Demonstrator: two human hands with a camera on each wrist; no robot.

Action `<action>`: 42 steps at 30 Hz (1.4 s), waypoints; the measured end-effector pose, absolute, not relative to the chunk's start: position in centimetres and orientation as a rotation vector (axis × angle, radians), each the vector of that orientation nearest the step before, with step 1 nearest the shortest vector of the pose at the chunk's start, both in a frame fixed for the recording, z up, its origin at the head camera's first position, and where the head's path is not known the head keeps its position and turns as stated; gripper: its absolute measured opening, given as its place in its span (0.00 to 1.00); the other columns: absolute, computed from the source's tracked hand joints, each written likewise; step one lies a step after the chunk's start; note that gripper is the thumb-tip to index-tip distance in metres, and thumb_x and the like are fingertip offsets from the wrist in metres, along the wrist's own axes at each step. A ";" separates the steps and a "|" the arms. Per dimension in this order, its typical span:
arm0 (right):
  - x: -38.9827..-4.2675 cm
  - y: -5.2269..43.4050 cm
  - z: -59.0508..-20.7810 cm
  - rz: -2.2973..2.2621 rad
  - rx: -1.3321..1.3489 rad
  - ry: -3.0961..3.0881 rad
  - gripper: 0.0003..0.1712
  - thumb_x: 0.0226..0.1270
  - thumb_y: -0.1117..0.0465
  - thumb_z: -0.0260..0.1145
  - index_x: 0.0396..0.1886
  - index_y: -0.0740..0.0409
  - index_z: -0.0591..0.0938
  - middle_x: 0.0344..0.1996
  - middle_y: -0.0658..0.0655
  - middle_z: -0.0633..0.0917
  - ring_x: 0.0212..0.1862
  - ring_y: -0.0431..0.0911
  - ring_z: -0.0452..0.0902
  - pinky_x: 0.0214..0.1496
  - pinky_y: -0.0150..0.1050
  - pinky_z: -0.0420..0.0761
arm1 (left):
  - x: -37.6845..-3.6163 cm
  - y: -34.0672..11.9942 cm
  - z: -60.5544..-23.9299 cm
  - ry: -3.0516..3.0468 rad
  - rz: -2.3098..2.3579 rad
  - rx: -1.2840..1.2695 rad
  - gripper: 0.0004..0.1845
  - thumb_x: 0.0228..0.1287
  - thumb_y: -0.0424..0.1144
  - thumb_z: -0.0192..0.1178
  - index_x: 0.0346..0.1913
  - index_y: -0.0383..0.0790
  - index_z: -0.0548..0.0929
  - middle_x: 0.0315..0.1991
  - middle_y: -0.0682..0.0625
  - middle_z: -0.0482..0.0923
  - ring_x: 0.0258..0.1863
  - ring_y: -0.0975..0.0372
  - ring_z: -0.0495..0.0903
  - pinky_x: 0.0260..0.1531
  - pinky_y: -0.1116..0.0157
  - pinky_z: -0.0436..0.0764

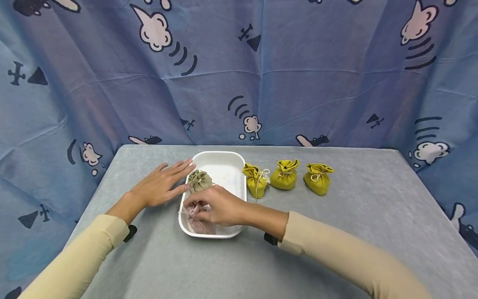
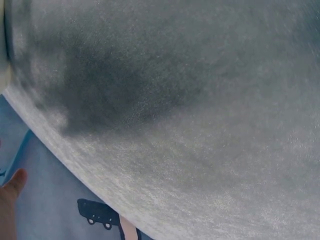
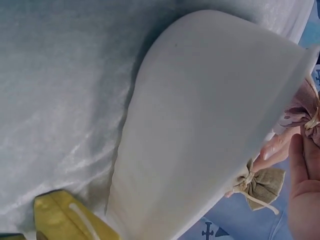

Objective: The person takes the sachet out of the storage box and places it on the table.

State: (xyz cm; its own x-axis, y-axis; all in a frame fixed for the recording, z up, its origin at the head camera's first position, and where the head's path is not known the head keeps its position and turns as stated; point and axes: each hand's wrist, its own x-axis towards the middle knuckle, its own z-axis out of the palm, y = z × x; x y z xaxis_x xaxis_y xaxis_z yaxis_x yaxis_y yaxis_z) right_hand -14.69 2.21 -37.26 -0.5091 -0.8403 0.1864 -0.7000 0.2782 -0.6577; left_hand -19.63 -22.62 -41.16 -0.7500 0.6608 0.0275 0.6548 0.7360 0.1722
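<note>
Yellow pouches (image 1: 286, 175): three
Tan pouch (image 1: 200, 181): one
Pink pouch (image 1: 198, 220): one
White tray (image 1: 228, 166): one
Hands (image 1: 162, 186): two

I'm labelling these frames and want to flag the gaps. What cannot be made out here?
- Pink pouch in the white tray: head view, mostly covered by the right hand, so the grip itself is unclear.
- Left hand: left wrist view shows only a fingertip at the edge, over grey table cloth.
- Yellow pouch: right wrist view, cut off by the bottom edge.
- Beige pouch: partly behind the tray wall.
</note>
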 end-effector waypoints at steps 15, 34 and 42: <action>-14.7 4.5 -34.5 -1.113 -1.426 2.376 0.15 0.61 0.69 0.73 0.48 0.58 0.86 0.39 0.47 0.87 0.38 0.31 0.80 0.43 0.28 0.79 | -19.6 -22.5 -40.8 2.882 0.252 1.073 0.36 0.77 0.61 0.43 0.79 0.49 0.56 0.80 0.51 0.48 0.77 0.52 0.53 0.68 0.38 0.55; -15.0 7.3 -31.0 -1.154 -1.454 2.366 0.16 0.62 0.73 0.69 0.49 0.58 0.85 0.39 0.48 0.86 0.40 0.32 0.81 0.46 0.28 0.81 | -19.5 -22.6 -40.9 2.876 0.235 1.064 0.36 0.77 0.62 0.41 0.80 0.50 0.55 0.80 0.50 0.49 0.76 0.50 0.54 0.68 0.37 0.55; -15.0 9.5 -29.8 -1.184 -1.434 2.395 0.19 0.61 0.75 0.69 0.51 0.60 0.85 0.41 0.52 0.86 0.42 0.37 0.81 0.49 0.30 0.82 | -19.5 -22.6 -40.8 2.875 0.241 1.069 0.36 0.77 0.62 0.42 0.80 0.50 0.56 0.80 0.51 0.48 0.77 0.52 0.53 0.68 0.37 0.55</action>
